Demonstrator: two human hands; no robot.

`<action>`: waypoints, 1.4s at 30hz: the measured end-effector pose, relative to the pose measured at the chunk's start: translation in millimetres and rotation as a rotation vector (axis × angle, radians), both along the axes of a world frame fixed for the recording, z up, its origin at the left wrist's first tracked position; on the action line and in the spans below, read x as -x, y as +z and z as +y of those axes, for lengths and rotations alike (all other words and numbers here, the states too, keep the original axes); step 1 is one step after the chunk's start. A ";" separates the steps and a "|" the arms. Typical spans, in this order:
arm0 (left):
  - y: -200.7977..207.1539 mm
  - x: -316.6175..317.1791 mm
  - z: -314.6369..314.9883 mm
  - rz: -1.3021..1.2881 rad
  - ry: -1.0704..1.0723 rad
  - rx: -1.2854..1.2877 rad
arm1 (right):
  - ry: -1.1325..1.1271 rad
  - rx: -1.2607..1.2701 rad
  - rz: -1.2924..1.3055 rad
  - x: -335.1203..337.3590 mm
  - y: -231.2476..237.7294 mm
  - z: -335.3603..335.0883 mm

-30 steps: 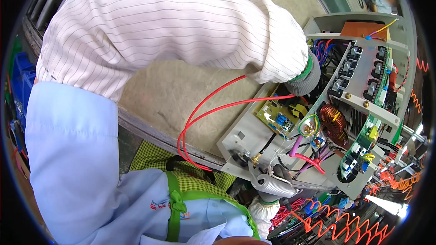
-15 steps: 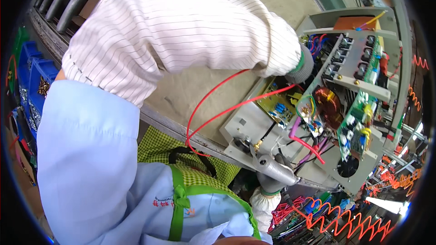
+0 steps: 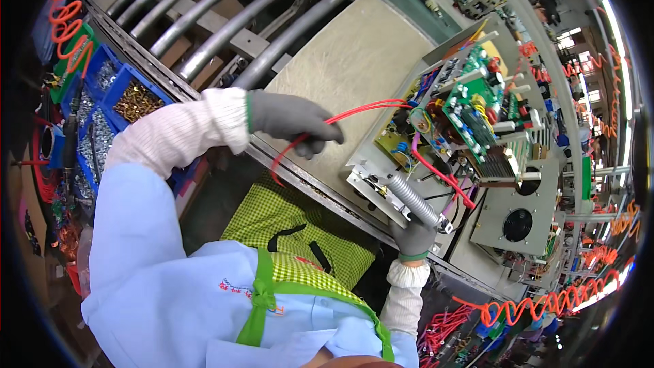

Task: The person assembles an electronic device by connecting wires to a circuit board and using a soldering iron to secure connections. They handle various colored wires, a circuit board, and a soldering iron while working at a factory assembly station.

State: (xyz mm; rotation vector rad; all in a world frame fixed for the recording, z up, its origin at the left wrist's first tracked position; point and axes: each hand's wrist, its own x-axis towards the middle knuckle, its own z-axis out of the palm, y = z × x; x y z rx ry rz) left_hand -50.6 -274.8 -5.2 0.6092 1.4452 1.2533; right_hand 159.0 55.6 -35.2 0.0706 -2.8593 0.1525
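Note:
My left hand [image 3: 293, 123], in a grey glove, is closed around a red wire [image 3: 371, 105]. The wire runs in two strands from the electronics chassis [image 3: 364, 153], and its loop hangs below my hand by the bench edge. Circuit boards, coloured leads and a green board [image 3: 477, 99] fill the open chassis. My gloved right hand [image 3: 413, 238] is at the chassis's near end, against a ribbed silver cylinder [image 3: 412, 199]. Its fingers appear curled around the cylinder, partly hidden behind it. A thick pink-red lead [image 3: 443, 176] arches beside the cylinder.
Blue bins [image 3: 139, 99] of small metal fasteners stand at left. Metal rollers [image 3: 231, 31] lie beyond the bench top [image 3: 340, 51]. A grey panel with a black fan [image 3: 518, 225] is at right. Orange coiled hoses [image 3: 518, 310] hang lower right, near bundled red wires [image 3: 443, 327].
My left hand has drawn back leftward from inside the chassis and now holds the red wire over the bench edge. My right hand remains by the ribbed cylinder. The view has shifted.

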 end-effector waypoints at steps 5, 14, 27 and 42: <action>31.3 -0.1 -19.1 0.175 0.517 -0.117 | -0.077 -0.100 -0.058 -7.8 -14.4 7.2; -105.0 96.0 88.0 0.013 1.454 -0.666 | 0.031 0.059 -0.015 -18.4 14.8 -1.4; -75.1 -94.6 91.8 1.251 1.044 -0.282 | -0.055 -0.082 0.204 -69.8 -6.4 53.2; -91.1 -92.5 116.4 1.317 1.092 -0.298 | -0.134 -0.023 0.217 -46.0 -18.1 17.8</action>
